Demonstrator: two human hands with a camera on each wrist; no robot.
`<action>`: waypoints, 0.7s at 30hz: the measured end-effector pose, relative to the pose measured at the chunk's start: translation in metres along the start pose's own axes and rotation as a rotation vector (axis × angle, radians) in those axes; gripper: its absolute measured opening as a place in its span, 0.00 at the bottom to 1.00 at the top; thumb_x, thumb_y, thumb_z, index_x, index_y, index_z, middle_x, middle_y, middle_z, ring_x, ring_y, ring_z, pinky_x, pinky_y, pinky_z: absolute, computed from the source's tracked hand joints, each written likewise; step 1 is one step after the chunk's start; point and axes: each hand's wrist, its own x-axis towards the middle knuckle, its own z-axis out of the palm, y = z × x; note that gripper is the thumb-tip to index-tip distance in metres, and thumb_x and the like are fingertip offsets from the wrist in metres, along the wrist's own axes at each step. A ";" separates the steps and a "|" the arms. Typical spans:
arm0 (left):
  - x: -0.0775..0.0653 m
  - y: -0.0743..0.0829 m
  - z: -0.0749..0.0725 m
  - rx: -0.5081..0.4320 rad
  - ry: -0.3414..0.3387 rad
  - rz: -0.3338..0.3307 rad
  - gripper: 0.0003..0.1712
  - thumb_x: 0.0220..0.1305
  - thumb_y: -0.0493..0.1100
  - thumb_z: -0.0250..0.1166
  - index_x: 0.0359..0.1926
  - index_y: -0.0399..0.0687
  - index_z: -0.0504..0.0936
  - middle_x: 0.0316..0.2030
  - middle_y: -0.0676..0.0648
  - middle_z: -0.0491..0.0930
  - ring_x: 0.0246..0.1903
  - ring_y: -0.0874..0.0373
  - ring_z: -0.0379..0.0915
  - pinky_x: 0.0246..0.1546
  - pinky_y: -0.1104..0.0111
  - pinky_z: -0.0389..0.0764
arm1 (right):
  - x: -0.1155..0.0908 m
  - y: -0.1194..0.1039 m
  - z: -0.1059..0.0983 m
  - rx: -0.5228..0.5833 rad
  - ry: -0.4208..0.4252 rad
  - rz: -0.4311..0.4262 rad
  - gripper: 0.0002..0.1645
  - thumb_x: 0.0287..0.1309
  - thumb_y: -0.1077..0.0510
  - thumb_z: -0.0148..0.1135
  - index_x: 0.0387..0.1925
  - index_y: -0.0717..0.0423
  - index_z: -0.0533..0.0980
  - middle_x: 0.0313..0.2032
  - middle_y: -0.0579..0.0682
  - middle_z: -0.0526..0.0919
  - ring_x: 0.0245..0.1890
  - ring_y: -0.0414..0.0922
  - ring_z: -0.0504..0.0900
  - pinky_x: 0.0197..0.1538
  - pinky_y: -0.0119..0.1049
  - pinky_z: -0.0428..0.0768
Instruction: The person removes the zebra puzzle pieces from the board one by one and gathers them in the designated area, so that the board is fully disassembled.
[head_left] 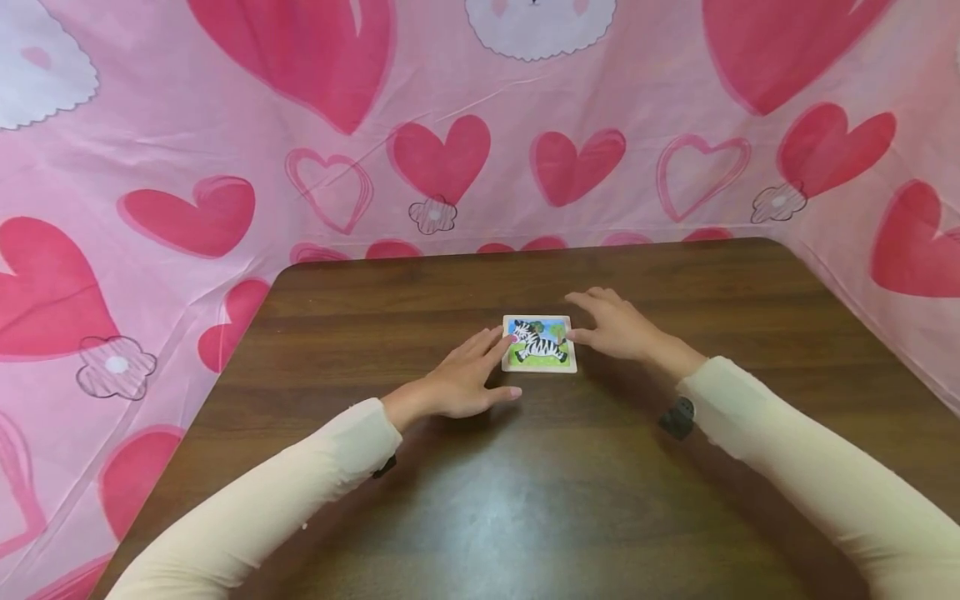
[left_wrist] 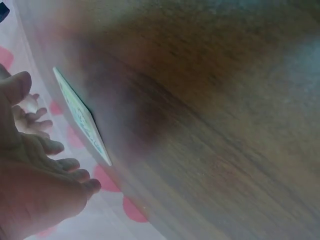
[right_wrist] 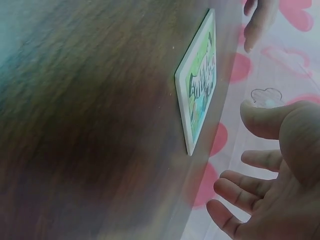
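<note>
A small square zebra puzzle (head_left: pixel 540 343) with a pale frame lies flat on the brown table; its picture shows a striped zebra on green grass under blue sky. My left hand (head_left: pixel 467 375) hovers at its left side, fingers spread, the fingertips overlapping the frame's left edge in the head view. On the other side my right hand (head_left: pixel 618 327) is held with fingers extended, thumb tip by the right edge. Both wrist views show the puzzle (left_wrist: pixel 82 117) apart from the fingers of the left hand (left_wrist: pixel 40 175) and of the right hand (right_wrist: pixel 270 175). Neither hand holds anything.
The dark wooden table (head_left: pixel 480 500) reaches back to a pink cloth backdrop (head_left: pixel 517 92) printed with hearts, which also runs along both sides. Dark wrist devices show under the left cuff (head_left: pixel 384 467) and the right cuff (head_left: pixel 678 418).
</note>
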 end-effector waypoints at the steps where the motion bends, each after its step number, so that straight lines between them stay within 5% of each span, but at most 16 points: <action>1: 0.001 0.000 0.000 -0.001 -0.007 0.011 0.48 0.67 0.66 0.53 0.77 0.50 0.44 0.76 0.45 0.38 0.74 0.49 0.31 0.70 0.51 0.44 | 0.002 -0.001 0.001 -0.002 -0.001 0.002 0.37 0.58 0.52 0.66 0.66 0.62 0.66 0.59 0.65 0.71 0.60 0.63 0.65 0.57 0.67 0.63; 10: 0.008 0.005 0.006 -0.002 -0.095 0.099 0.48 0.67 0.68 0.51 0.77 0.50 0.44 0.76 0.47 0.39 0.75 0.50 0.31 0.71 0.53 0.46 | 0.013 -0.005 0.006 0.030 -0.032 -0.010 0.36 0.60 0.53 0.66 0.65 0.63 0.67 0.56 0.64 0.73 0.58 0.62 0.67 0.57 0.69 0.62; 21: 0.017 0.015 0.015 0.081 -0.176 0.119 0.55 0.63 0.75 0.46 0.76 0.47 0.41 0.76 0.46 0.32 0.74 0.55 0.25 0.71 0.58 0.43 | 0.027 -0.011 0.011 0.051 -0.084 -0.012 0.35 0.61 0.52 0.64 0.65 0.62 0.67 0.57 0.64 0.72 0.59 0.60 0.66 0.58 0.65 0.61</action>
